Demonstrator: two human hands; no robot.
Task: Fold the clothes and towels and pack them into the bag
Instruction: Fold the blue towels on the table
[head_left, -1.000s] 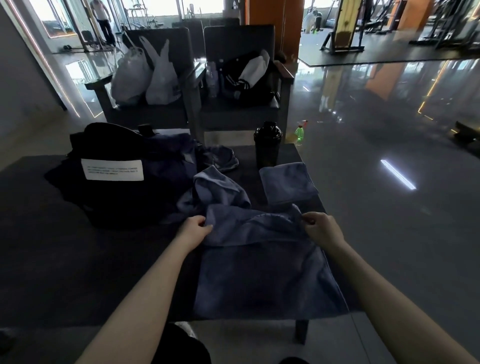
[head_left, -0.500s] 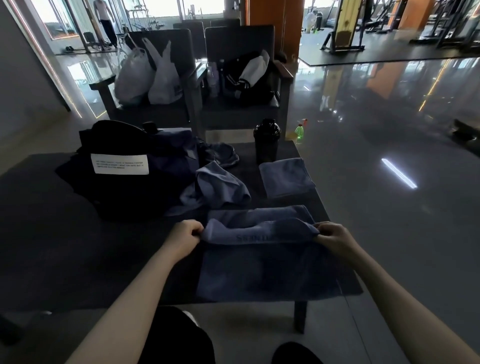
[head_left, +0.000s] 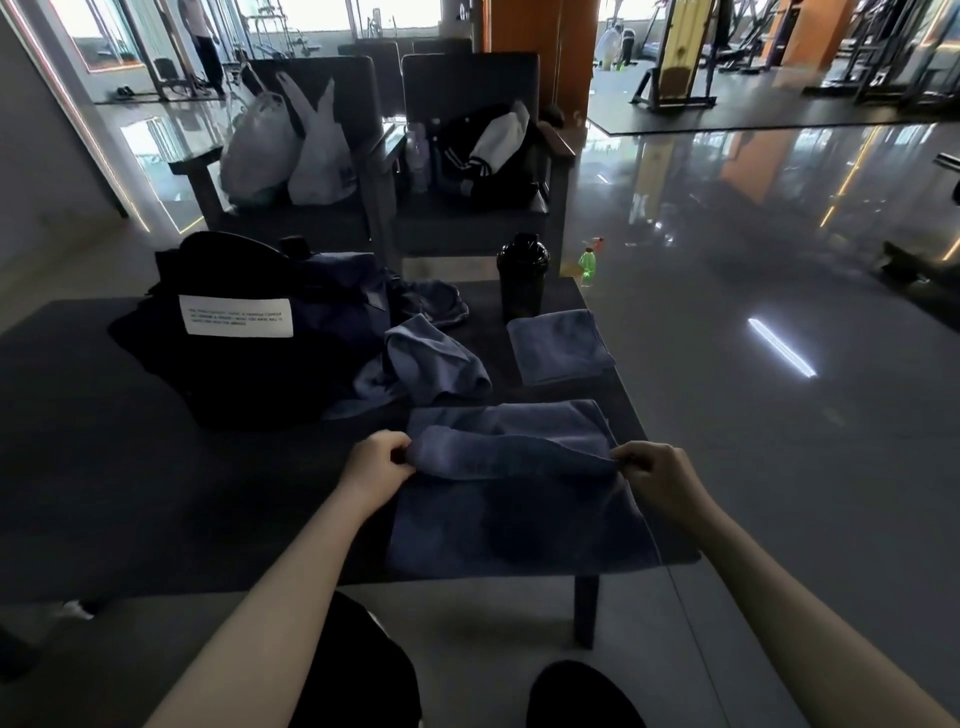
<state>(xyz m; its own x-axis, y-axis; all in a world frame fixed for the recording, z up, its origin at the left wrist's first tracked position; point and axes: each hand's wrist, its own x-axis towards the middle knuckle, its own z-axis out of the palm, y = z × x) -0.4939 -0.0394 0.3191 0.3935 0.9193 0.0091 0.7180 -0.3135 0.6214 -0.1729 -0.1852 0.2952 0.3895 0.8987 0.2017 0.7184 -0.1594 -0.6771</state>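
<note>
Near the bag (head_left: 208, 374), a half-folded towel (head_left: 519, 519)

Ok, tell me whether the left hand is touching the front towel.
Touching. The head view shows the left hand pinching the front towel at the left corner of its raised, folded-over edge.

A towel (head_left: 519, 519) is lying at the worktop's (head_left: 104, 467) near right edge; behind it a folded towel (head_left: 558, 345) is sitting before a bottle (head_left: 521, 275), with the bag (head_left: 234, 332) lying left.
</note>
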